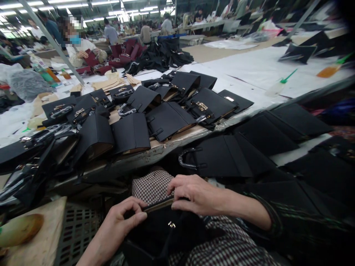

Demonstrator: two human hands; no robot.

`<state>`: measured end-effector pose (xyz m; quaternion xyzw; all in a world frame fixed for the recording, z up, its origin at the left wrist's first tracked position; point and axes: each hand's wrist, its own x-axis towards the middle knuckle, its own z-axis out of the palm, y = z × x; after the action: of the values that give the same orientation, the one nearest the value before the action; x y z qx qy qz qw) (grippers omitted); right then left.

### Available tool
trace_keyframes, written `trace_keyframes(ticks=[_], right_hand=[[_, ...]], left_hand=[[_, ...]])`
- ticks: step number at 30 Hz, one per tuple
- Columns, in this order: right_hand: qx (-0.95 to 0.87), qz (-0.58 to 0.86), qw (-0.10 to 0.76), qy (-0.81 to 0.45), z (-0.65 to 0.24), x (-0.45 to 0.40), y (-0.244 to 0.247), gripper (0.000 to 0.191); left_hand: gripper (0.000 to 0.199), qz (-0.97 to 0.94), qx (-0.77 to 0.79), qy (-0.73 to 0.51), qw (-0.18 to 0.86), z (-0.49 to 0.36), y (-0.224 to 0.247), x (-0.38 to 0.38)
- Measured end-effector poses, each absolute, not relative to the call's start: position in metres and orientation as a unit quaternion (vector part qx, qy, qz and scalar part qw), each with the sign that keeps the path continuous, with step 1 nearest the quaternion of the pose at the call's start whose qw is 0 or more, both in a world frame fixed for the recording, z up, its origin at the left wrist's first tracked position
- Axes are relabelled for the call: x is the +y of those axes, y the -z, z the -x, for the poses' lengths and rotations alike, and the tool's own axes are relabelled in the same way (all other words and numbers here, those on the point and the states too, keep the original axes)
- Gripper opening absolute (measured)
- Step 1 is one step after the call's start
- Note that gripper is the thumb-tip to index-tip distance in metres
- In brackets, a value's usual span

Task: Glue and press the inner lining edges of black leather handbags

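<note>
**Both hands grip the rim of a black bag on the lap**

Well to the left of the black bag (155,234), an amber bottle (22,229) lies on a wooden board (46,253). Between that board and the bag is a plastic crate (76,229) with slotted walls. Far beyond the bag, to its left, a person in a blue mask (95,57) handles burgundy pieces.

The left hand (122,221) is nearly closed, thumb and fingertips pinching the bag's rim at its left end. The bag rests on checked cloth (152,188), a small gold-coloured fitting (172,224) on its side facing the wearer. Beyond it, a worktable (169,142) carries many finished-looking dark bags (172,118).

The right hand (198,195) is partly closed on the bag's rim towards its right, thumb near side, fingers curled over; their tips are partly hidden. Just right of the bag and beyond it lies a bag with a wrapped handle (222,157); farther right, more are heaped in shadow.
</note>
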<state>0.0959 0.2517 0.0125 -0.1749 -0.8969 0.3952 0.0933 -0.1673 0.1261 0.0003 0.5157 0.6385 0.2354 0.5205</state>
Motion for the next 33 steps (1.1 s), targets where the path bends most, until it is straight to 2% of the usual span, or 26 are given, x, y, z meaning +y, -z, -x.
trace_keyframes(ticks=[3, 7, 11, 16, 20, 29, 33], right_hand=[[-0.87, 0.233, 0.132, -0.414, -0.094, 0.245, -0.004, 0.012], [-0.789, 0.311, 0.201, -0.489, -0.09, 0.237, 0.012, 0.016], [-0.708, 0.355, 0.222, -0.57, -0.089, 0.233, 0.016, 0.012], [-0.652, 0.382, 0.171, -0.633, -0.091, 0.237, 0.019, 0.02], [-0.666, 0.351, 0.122, -0.646, -0.092, 0.242, 0.024, 0.029], [-0.694, 0.364, 0.166, -0.599, -0.086, 0.236, 0.021, 0.022], [-0.81, 0.279, 0.052, -0.513, -0.08, 0.25, 0.003, 0.019]], left_hand=[[0.028, -0.52, 0.659, -0.246, 0.485, 0.163, 0.005, 0.126], [0.028, -0.544, 0.674, -0.244, 0.436, 0.158, 0.006, 0.125], [0.025, -0.553, 0.683, -0.241, 0.411, 0.156, 0.007, 0.125], [0.026, -0.548, 0.688, -0.239, 0.41, 0.155, 0.009, 0.127], [0.026, -0.543, 0.692, -0.234, 0.414, 0.155, 0.01, 0.128], [0.023, -0.53, 0.697, -0.259, 0.406, 0.154, 0.014, 0.123], [0.022, -0.532, 0.692, -0.269, 0.406, 0.151, 0.013, 0.124]])
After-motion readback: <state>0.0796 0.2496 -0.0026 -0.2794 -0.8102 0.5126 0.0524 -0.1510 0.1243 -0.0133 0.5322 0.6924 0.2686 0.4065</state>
